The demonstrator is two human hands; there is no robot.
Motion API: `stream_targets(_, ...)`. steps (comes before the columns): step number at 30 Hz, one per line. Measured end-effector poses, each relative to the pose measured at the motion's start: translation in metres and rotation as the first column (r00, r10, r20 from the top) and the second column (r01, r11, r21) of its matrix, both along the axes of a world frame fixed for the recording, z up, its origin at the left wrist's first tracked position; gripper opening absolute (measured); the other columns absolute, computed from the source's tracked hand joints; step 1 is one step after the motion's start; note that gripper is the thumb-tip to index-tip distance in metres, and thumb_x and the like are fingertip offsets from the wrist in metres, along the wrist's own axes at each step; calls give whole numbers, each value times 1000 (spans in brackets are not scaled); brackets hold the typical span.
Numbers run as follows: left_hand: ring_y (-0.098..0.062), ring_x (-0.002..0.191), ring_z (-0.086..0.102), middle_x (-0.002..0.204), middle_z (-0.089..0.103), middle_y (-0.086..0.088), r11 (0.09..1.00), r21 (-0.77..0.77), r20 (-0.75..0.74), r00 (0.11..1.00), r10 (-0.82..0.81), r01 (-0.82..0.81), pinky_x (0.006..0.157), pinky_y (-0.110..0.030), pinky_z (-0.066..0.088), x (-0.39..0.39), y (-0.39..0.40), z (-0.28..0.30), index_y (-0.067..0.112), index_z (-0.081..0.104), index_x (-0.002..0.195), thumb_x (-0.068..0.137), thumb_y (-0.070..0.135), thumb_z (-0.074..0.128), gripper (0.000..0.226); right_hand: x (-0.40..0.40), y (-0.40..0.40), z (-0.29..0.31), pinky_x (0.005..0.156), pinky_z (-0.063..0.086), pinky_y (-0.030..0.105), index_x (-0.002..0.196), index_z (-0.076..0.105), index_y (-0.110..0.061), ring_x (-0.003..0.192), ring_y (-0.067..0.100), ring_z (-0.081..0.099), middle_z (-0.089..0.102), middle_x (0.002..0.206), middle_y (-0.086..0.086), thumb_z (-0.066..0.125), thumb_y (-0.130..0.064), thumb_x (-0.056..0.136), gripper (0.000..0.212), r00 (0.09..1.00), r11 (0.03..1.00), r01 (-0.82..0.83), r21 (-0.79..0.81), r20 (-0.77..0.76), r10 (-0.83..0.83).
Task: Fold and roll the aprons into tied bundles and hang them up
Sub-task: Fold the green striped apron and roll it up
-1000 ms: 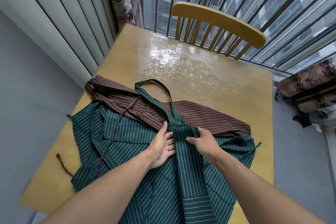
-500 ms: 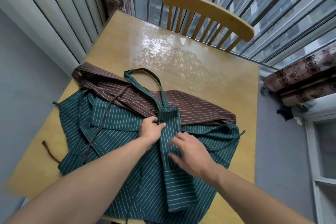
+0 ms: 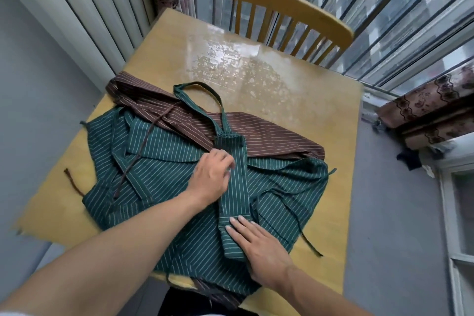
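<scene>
Under the flat fingers of the right hand (image 3: 259, 249) lies the near end of the folded green striped apron (image 3: 234, 187) on the table (image 3: 320, 100). The left hand (image 3: 211, 177) curls loosely against its top part, beside the brown apron (image 3: 269, 136).

Your counter (image 3: 295, 90) is a yellow wooden top, glossy, with a patchy worn sheen across the far half. Directly on it lies a brown white-pinstriped cloth apron (image 3: 269, 136), spread crosswise, its thin brown tie cord (image 3: 73, 182) trailing onto bare wood at your left. A dark green white-striped cloth apron (image 3: 179, 161) overlaps the brown one's near edge.
</scene>
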State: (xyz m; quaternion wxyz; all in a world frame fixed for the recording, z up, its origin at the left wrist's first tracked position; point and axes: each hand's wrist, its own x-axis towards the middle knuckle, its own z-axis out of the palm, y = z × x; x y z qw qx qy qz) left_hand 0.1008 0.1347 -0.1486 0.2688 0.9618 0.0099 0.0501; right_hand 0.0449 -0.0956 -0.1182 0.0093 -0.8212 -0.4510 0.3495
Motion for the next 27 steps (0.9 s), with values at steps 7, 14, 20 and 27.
stream_targets(7, -15, 158, -8, 171, 9, 6, 899, 141, -448, 837, -316, 415, 127, -34, -9, -56, -4, 8, 24, 20, 163, 87, -7, 53, 88, 3, 1, 36, 118, 38, 34, 146, 51, -30, 139, 8, 48, 56, 148, -9, 57, -10, 89, 61, 986, 958, 170, 232, -37, -165)
stream_targets(14, 15, 121, 44, 132, 49, 39, 892, -451, -628, 710, -319, 2, 117, -31, 37, -94, -15, 53, 48, 48, 131, 77, 39, 87, 67, 61, 12, 97, 71, 56, 44, 99, 62, -28, 81, 30, 69, 72, 93, 5, 77, -26, 88, 19, 698, 729, 645, 228, -563, -442)
stream_targets(20, 0, 101, 71, 107, 77, 17, 590, -634, -656, 752, -67, -500, 104, -36, 52, -95, -24, 46, 32, 73, 118, 86, 62, 69, 44, 95, 51, 77, 94, 59, 38, 120, 64, -22, 99, 9, 73, 75, 111, -5, 79, -33, 89, 35, 487, 546, 824, 150, -681, -547)
stream_targets(27, -3, 115, 65, 120, 72, 16, 427, -680, -599, 787, 145, -596, 103, -32, 53, -93, -31, 30, 43, 59, 127, 78, 72, 70, 58, 97, 71, 55, 78, 59, 25, 119, 67, -16, 96, 12, 75, 78, 106, -3, 79, -19, 89, 33, 310, 461, 888, 4, -744, -591)
